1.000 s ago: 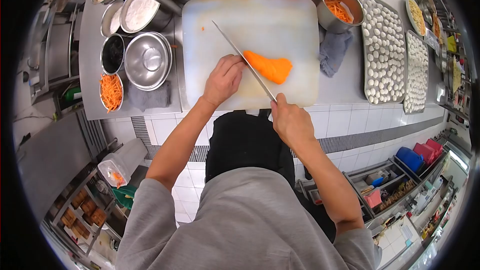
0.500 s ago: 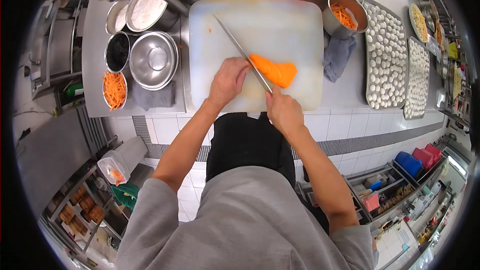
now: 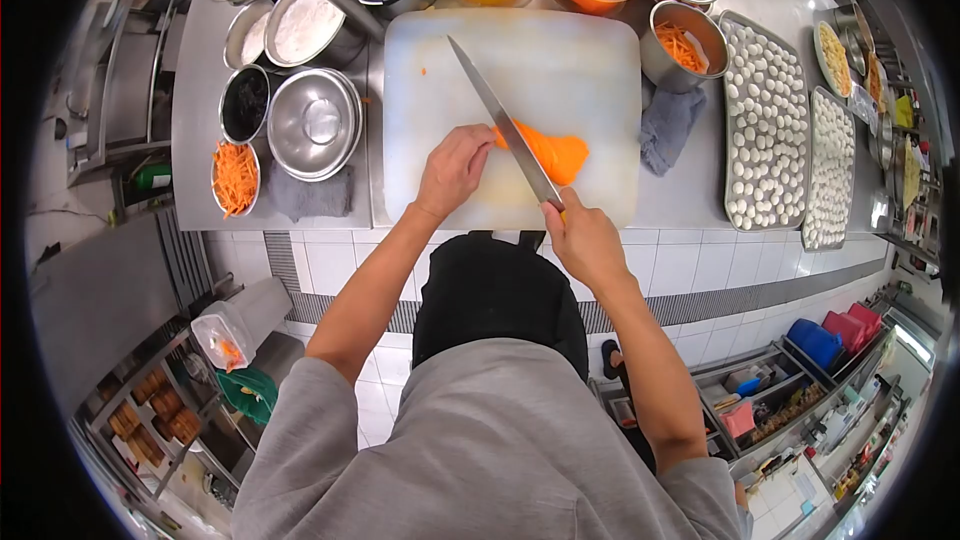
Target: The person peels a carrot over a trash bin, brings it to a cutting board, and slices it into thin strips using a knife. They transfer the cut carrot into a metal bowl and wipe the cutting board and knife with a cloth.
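Note:
A peeled, bright orange carrot (image 3: 556, 154), perhaps in overlapping slices, lies on the white cutting board (image 3: 440, 65). My right hand (image 3: 588, 248) is wrapped round the handle of a long kitchen knife (image 3: 500, 115). Its blade slants across the carrot near the left end, tip pointing up and left. On the left side of the blade, my left hand (image 3: 455, 172) has its fingers closed at the carrot's end, where a little orange shows by the fingertips. Whether the edge is cutting in cannot be made out. A small orange scrap (image 3: 424, 71) sits on the board's upper left.
Left of the board stand stacked steel bowls (image 3: 312, 120) and a bowl of shredded carrot (image 3: 236, 180). A steel pot (image 3: 655, 65) of carrot strips and a grey cloth (image 3: 668, 130) are at right, beside a tray of white balls (image 3: 765, 130). Sauce tubs (image 3: 592, 0) line the back.
The knife's blade has shifted right, over the carrot, and turned to show more of its flat side. My right hand has moved slightly right and down; my left stays by the carrot's end.

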A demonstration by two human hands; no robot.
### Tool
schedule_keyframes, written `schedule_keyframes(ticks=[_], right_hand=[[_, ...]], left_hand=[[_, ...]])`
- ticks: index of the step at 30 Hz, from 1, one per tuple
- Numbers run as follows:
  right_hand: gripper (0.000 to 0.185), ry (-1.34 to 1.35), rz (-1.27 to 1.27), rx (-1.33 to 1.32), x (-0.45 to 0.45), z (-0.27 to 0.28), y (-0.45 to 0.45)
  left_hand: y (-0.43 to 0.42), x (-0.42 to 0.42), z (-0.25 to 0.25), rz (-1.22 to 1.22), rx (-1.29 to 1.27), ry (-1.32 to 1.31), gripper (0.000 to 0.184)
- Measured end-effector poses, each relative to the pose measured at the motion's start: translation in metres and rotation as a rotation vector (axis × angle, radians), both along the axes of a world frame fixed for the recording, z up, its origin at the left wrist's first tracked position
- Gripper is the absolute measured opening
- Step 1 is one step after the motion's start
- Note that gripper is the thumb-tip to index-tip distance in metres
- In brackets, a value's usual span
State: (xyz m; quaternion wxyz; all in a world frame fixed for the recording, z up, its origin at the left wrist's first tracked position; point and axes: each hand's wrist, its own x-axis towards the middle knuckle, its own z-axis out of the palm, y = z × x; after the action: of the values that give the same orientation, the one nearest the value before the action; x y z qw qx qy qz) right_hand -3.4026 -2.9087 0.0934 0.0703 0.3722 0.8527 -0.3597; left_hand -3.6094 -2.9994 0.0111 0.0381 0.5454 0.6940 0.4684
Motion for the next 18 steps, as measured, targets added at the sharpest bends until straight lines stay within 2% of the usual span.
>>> schedule_keyframes(ticks=[18], right_hand=[[0.026,0.091,-0.003,-0.054,0.002,-0.014,-0.001]], left_hand=[[0.003,-0.001,0.001,0.038,-0.007,-0.074,0.019]])
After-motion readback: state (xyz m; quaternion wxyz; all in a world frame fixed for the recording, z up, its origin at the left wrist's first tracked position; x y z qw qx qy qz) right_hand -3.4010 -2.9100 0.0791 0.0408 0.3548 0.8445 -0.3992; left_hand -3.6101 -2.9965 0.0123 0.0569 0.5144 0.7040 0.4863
